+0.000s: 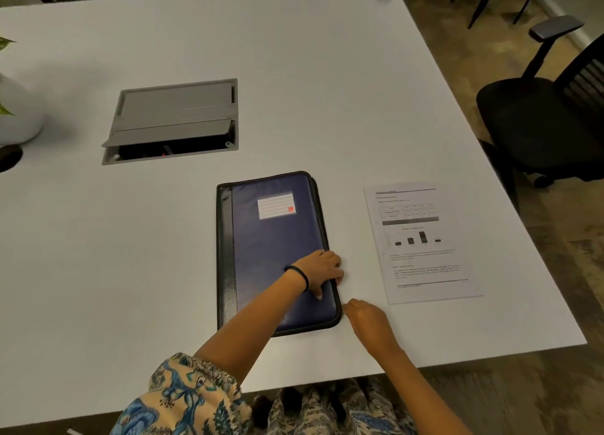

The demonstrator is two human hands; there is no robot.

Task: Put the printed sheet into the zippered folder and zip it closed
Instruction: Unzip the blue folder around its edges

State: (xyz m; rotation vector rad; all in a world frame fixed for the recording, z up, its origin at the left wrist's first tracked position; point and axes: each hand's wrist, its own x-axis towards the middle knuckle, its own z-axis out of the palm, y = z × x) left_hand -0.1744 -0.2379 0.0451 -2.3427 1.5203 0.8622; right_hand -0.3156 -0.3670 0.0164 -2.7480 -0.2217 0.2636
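Observation:
The zippered folder point(271, 238) lies closed on the white table point(130, 254). It is dark blue with a black spine and a white label on its cover. My left hand point(322, 271) rests on its right edge, fingers curled over the side. My right hand point(367, 318) is at the folder's lower right corner, fingers pinched together by the zipper; the puller itself is too small to make out. The printed sheet point(421, 241), with a table, a bar chart and text, lies flat on the table to the right of the folder, touched by neither hand.
A grey cable box point(173, 120) with its lid partly raised is set into the table behind the folder. A white plant pot point(18, 114) stands at the far left. A black office chair point(549, 107) is beside the table's right edge.

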